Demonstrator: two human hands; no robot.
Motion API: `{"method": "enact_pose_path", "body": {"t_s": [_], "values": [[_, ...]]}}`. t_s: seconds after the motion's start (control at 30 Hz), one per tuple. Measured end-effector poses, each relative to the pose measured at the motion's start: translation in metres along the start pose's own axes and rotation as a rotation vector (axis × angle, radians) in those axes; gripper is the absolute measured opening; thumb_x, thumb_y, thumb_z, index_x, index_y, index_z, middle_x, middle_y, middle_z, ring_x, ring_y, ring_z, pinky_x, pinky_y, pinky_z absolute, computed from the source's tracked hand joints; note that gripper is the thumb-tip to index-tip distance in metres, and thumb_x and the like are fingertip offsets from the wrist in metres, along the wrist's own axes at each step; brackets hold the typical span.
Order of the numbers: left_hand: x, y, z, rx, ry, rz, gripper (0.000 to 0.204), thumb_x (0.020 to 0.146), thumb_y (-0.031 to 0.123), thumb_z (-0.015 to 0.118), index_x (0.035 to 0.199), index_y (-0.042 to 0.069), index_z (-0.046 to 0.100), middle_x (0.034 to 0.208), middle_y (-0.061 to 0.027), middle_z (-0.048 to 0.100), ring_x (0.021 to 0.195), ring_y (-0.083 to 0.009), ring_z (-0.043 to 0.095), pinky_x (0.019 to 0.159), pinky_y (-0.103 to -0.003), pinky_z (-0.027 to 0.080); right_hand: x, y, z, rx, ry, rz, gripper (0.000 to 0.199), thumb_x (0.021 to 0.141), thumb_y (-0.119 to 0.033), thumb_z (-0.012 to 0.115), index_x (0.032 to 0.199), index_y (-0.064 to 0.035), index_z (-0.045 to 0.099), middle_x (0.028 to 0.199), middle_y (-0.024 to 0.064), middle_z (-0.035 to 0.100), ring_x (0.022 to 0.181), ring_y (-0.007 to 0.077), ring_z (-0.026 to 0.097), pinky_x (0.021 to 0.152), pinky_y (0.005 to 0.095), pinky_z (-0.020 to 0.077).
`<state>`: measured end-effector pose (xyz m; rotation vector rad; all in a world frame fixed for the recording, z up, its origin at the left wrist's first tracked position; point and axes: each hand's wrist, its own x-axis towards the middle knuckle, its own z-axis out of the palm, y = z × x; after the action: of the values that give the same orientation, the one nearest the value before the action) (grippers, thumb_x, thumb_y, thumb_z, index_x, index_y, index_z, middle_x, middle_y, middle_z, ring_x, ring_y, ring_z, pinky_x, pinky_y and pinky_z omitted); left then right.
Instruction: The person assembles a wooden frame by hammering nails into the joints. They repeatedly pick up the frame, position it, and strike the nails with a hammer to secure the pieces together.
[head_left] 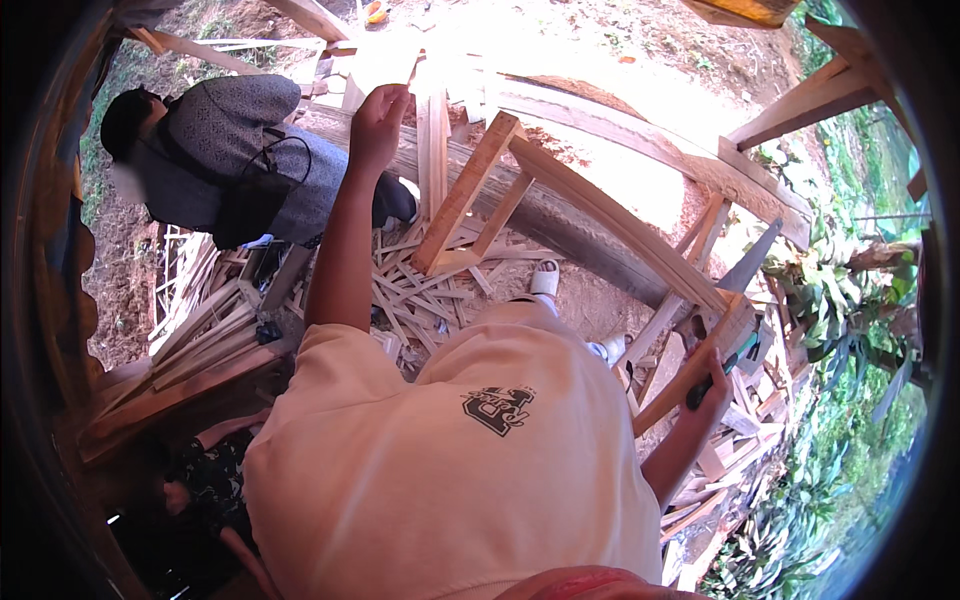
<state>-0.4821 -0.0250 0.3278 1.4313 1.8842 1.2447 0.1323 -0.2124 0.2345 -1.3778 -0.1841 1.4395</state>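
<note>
My left arm reaches up and forward, and my left hand (380, 122) is closed with the fingertips together. Glare washes out what they may pinch; a thin sliver seems to stick up from them. Low at the right, my right hand (712, 392) is wrapped round the dark handle of a handsaw (750, 262), its grey blade pointing up and away. A bare wooden frame (610, 215) stands in front of me, with a rectangular end on the left and a leg next to my right hand. That leg partly hides the saw.
Another person (235, 150) in grey bends at the far left; a second person (215, 480) is in shadow at lower left. Cut wood strips (430, 300) litter the ground by my feet. A long beam (590, 260) lies behind the frame. Plants (860, 330) grow at the right.
</note>
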Motion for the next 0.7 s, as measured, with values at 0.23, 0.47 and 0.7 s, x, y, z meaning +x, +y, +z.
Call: {"method": "enact_pose_path", "body": {"t_s": [0.23, 0.47, 0.7], "values": [[0.002, -0.239, -0.057, 0.059, 0.182, -0.558, 0.023, 0.099, 0.017, 0.064, 0.106, -0.004, 0.068, 0.095, -0.0132, 0.077, 0.08, -0.0192, 0.075, 0.073, -0.033, 0.059, -0.008, -0.016, -0.003, -0.144, 0.111, -0.013, 0.039, 0.101, -0.019, 0.068, 0.126, 0.0105, 0.064, 0.114, 0.0195, 0.071, 0.108, 0.0268, 0.07, 0.097, 0.0361, 0.0565], [0.025, -0.353, -0.008, 0.543, 0.2, -0.59, 0.02, 0.083, 0.023, 0.071, 0.094, 0.008, 0.078, 0.104, -0.0194, 0.077, 0.094, -0.0364, 0.075, 0.087, -0.046, 0.059, -0.021, -0.017, -0.023, -0.182, 0.233, -0.012, 0.038, 0.102, -0.025, 0.067, 0.128, 0.0038, 0.065, 0.11, 0.0125, 0.072, 0.098, 0.0219, 0.07, 0.086, 0.0338, 0.0579], [0.077, -0.353, -0.001, 0.632, 0.221, -0.684, 0.022, 0.094, 0.026, 0.068, 0.108, 0.01, 0.074, 0.112, -0.016, 0.076, 0.106, -0.0358, 0.073, 0.089, -0.049, 0.058, -0.025, -0.025, -0.016, -0.205, 0.322, 0.007, 0.038, 0.103, -0.025, 0.067, 0.128, 0.0034, 0.065, 0.11, 0.0122, 0.072, 0.098, 0.0218, 0.07, 0.085, 0.0336, 0.0581]]}}
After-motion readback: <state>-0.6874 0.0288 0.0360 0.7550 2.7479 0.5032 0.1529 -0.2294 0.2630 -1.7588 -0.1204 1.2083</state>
